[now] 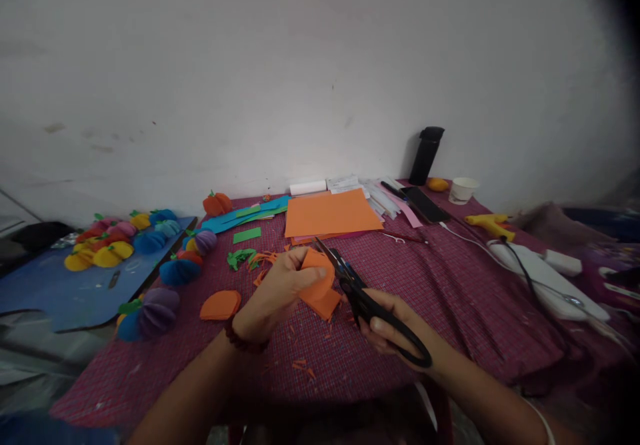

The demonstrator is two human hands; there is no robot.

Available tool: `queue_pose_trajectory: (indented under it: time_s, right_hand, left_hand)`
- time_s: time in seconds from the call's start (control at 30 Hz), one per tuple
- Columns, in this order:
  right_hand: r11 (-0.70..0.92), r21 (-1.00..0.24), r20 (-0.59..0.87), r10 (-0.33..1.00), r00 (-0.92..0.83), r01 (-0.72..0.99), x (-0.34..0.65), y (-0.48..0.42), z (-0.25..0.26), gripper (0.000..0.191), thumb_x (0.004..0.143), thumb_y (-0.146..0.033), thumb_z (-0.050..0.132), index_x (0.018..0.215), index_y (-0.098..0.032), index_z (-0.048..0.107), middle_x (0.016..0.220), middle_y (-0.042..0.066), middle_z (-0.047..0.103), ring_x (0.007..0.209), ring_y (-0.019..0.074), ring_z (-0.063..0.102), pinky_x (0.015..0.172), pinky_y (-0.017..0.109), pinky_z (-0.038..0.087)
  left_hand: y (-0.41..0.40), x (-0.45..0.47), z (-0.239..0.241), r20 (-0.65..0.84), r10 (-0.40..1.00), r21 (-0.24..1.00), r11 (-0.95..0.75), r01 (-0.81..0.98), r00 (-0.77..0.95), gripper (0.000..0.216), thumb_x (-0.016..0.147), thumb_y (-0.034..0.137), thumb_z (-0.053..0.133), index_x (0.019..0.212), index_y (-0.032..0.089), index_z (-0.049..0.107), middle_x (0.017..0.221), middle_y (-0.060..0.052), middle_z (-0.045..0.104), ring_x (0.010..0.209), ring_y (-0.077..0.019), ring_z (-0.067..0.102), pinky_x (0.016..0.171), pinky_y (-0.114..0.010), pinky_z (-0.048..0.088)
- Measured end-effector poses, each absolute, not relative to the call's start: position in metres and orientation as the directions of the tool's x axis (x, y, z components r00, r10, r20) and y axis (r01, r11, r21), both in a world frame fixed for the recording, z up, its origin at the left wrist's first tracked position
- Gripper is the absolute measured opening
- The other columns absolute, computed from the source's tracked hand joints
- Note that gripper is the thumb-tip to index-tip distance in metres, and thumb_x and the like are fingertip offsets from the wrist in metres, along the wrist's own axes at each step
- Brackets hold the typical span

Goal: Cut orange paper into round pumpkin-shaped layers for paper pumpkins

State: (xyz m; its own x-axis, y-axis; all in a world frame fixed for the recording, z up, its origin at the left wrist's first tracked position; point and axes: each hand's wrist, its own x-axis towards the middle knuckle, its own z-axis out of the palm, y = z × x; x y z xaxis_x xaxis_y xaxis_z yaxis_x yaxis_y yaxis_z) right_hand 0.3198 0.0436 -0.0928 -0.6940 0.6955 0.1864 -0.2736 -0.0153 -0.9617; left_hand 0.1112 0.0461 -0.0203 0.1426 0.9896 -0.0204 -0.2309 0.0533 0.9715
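Note:
My left hand (283, 285) pinches a rounded piece of orange paper (320, 272) between thumb and fingers, above the table. My right hand (387, 322) grips black-handled scissors (367, 302), their blades pointing up and left along the right edge of that paper. Beneath the held piece, more orange paper (325, 305) with a straight edge shows; whether it is also held I cannot tell. A stack of rounded orange paper pieces (221, 305) lies left of my left wrist. Thin orange offcuts (300, 365) are scattered below my hands.
Orange sheets (333, 213) lie at the back of the checked tablecloth (450, 292). Folded paper pumpkins (159, 312) stand at left, several on a blue board (40, 288). A phone (424, 204), black bottle (426, 157), paper cup (463, 190) and yellow glue gun (491, 224) are at right.

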Motion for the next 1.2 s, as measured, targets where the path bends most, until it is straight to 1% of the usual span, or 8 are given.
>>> queue_pose_trajectory:
  time_s: [0.3,0.4,0.47,0.57,0.63,0.7,0.93,1.2]
  right_hand:
    - [-0.098,-0.96,0.128,0.681,-0.721,-0.263,0.325,0.04,-0.1,0.042,0.085,-0.05,0.06,0.107,-0.015,0.054,0.056,-0.008,0.037,0.041,0.0029,0.026,0.037,0.015,0.023]
    - [-0.053,-0.967,0.144,0.692,-0.708,-0.248,0.326,0.041,-0.095,0.042,0.083,-0.053,0.061,0.102,-0.016,0.054,0.057,-0.008,0.038,0.04,0.0022,0.026,0.037,0.015,0.023]
    - [0.037,-0.978,0.172,0.702,-0.691,-0.206,0.33,0.043,-0.091,0.046,0.082,-0.057,0.061,0.102,-0.016,0.055,0.063,-0.005,0.046,0.044,0.0034,0.035,0.041,0.016,0.03]
    - [0.185,-0.979,0.195,0.714,-0.672,-0.088,0.339,0.047,-0.084,0.057,0.08,-0.058,0.061,0.119,-0.017,0.053,0.093,0.007,0.06,0.074,0.0136,0.058,0.064,0.025,0.048]
    - [0.267,-0.964,0.195,0.716,-0.67,0.005,0.346,0.049,-0.08,0.063,0.08,-0.052,0.064,0.131,-0.02,0.047,0.118,0.012,0.058,0.102,0.0221,0.058,0.085,0.035,0.048]
    - [0.354,-0.929,0.197,0.719,-0.666,0.107,0.351,0.05,-0.074,0.063,0.08,-0.044,0.068,0.134,-0.023,0.045,0.131,0.012,0.053,0.117,0.0261,0.052,0.096,0.04,0.043]
    - [0.533,-0.773,0.206,0.723,-0.659,0.344,0.36,0.053,-0.055,0.059,0.077,-0.037,0.072,0.131,-0.024,0.053,0.116,0.011,0.061,0.103,0.0252,0.059,0.089,0.039,0.047]
    - [0.509,-0.817,0.2,0.692,-0.694,0.272,0.365,0.055,-0.05,0.058,0.076,-0.039,0.073,0.128,-0.022,0.057,0.12,0.009,0.063,0.109,0.025,0.059,0.094,0.039,0.045]
  left_hand:
    - [0.051,0.1,-0.022,0.01,0.954,0.986,0.04,-0.16,0.301,0.026,0.064,0.028,0.077,0.079,0.011,0.063,0.07,-0.002,0.064,0.058,-0.0092,0.057,0.057,-0.021,0.044]
    - [0.054,0.099,-0.025,0.035,0.947,0.987,0.018,-0.16,0.32,0.025,0.066,0.029,0.077,0.078,0.012,0.063,0.07,-0.001,0.063,0.058,-0.0087,0.057,0.057,-0.021,0.044]
    - [0.054,0.098,-0.027,0.059,0.943,0.985,-0.002,-0.17,0.327,0.024,0.067,0.03,0.077,0.078,0.013,0.063,0.069,-0.001,0.063,0.058,-0.0084,0.056,0.057,-0.021,0.044]
    - [0.051,0.096,-0.028,0.102,0.94,0.988,-0.059,-0.14,0.326,0.022,0.07,0.031,0.076,0.077,0.014,0.064,0.07,-0.001,0.063,0.059,-0.0086,0.056,0.058,-0.021,0.044]
    - [0.048,0.094,-0.027,0.129,0.937,0.991,-0.107,-0.084,0.326,0.021,0.073,0.031,0.074,0.08,0.013,0.066,0.074,-0.003,0.065,0.064,-0.0102,0.058,0.061,-0.023,0.045]
    - [0.047,0.092,-0.026,0.158,0.929,0.987,-0.159,-0.025,0.334,0.02,0.075,0.031,0.072,0.082,0.013,0.067,0.078,-0.005,0.066,0.069,-0.0124,0.059,0.065,-0.025,0.046]
    - [0.051,0.091,-0.032,0.228,0.896,0.945,-0.297,0.133,0.382,0.013,0.077,0.024,0.071,0.086,0.015,0.07,0.078,-0.003,0.067,0.07,-0.0116,0.058,0.065,-0.022,0.044]
    - [0.053,0.091,-0.038,0.258,0.872,0.929,-0.343,0.141,0.416,0.013,0.08,0.024,0.069,0.091,0.017,0.071,0.083,-0.004,0.068,0.075,-0.0123,0.06,0.069,-0.022,0.045]
